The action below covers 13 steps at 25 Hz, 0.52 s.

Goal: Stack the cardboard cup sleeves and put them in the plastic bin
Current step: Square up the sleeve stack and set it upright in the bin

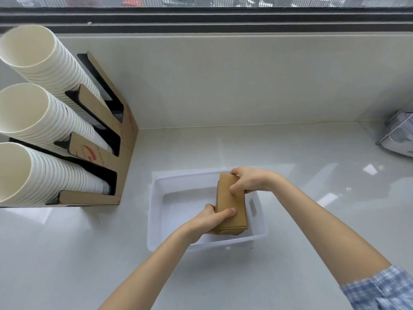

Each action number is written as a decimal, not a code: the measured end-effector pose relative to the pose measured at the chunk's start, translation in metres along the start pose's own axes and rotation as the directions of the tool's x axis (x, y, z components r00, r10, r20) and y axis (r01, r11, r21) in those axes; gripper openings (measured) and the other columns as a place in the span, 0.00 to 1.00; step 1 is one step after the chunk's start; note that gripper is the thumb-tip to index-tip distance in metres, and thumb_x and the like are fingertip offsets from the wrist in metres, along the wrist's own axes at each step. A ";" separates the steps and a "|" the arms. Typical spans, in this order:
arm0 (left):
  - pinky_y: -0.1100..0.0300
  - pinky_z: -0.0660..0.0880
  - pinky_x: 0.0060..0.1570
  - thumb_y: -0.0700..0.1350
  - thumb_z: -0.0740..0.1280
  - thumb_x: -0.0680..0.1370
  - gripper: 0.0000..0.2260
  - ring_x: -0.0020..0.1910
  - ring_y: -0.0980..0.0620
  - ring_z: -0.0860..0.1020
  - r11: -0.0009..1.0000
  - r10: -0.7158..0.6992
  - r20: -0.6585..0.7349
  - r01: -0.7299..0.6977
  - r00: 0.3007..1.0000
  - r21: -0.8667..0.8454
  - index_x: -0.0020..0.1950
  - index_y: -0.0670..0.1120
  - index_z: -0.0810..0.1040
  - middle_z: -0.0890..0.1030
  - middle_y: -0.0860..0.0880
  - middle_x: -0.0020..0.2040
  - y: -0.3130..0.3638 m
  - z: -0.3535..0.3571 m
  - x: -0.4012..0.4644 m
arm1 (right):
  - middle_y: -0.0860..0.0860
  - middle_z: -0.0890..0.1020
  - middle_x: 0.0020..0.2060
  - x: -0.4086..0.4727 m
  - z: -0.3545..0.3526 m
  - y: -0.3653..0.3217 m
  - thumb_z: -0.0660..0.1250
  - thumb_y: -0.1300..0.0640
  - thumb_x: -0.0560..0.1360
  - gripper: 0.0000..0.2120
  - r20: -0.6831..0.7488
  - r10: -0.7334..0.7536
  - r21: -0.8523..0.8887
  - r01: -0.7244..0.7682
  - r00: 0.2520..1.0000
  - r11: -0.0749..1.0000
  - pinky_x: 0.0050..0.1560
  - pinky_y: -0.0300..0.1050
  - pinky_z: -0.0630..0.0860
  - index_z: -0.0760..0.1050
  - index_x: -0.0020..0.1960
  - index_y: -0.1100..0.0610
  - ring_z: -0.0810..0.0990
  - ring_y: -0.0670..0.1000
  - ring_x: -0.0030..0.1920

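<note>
Left hand [215, 218] and right hand [250, 181] grasp the sleeve stack [231, 204] over the plastic bin [156, 211]. The bin sits on a glossy white table [312, 175] below a window [201, 10].

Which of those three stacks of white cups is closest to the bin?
The bottom stack of cups in the cardboard holder, nearest the camera; the two above it sit farther from the bin.

A: Wide open pale glossy countertop [301, 175] right of the translucent white plastic bin [156, 211], and in front too!

B: Left is tighter: the brown cardboard cup rack [125, 139] with its white paper cup stacks [44, 121] juts out. Far right, a clear plastic dispenser [400, 133] guards the corner.
</note>
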<state>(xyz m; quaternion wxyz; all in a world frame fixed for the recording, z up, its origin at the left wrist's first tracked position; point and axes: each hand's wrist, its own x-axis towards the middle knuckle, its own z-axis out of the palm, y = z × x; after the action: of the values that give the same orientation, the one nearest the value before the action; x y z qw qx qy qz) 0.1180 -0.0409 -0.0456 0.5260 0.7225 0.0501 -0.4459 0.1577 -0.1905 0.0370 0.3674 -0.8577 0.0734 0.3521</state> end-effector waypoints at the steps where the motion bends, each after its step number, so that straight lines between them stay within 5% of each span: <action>1: 0.54 0.76 0.60 0.60 0.68 0.66 0.34 0.55 0.49 0.78 1.000 -0.006 -0.003 0.006 1.000 -0.016 0.64 0.42 0.64 0.77 0.45 0.59 -0.001 0.000 0.001 | 0.55 0.75 0.50 0.002 0.003 0.001 0.63 0.63 0.71 0.18 -0.018 0.010 0.001 -0.010 1.000 1.000 0.61 0.50 0.76 0.69 0.61 0.63 0.76 0.54 0.51; 8: 0.56 0.76 0.58 0.63 0.68 0.63 0.37 0.54 0.49 0.79 0.999 -0.048 -0.006 0.048 0.999 -0.015 0.63 0.42 0.65 0.78 0.45 0.58 -0.006 0.000 0.007 | 0.56 0.75 0.49 0.011 0.016 0.007 0.62 0.63 0.71 0.18 -0.092 0.042 0.057 -0.036 0.995 0.998 0.60 0.51 0.76 0.70 0.60 0.63 0.77 0.55 0.51; 13: 0.52 0.72 0.63 0.67 0.65 0.56 0.41 0.59 0.47 0.75 0.984 -0.056 -0.104 0.073 0.993 0.162 0.62 0.44 0.69 0.76 0.46 0.60 0.000 -0.002 0.006 | 0.55 0.75 0.50 0.013 0.019 0.006 0.63 0.62 0.71 0.18 -0.106 0.047 0.034 -0.044 0.993 0.998 0.59 0.51 0.76 0.69 0.61 0.61 0.76 0.54 0.50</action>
<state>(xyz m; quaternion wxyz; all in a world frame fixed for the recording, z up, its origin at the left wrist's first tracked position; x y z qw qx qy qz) 0.1224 -0.0414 -0.0498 0.4464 0.7828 0.0623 -0.4290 0.1548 -0.1805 0.0160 0.3682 -0.8675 0.1179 0.3130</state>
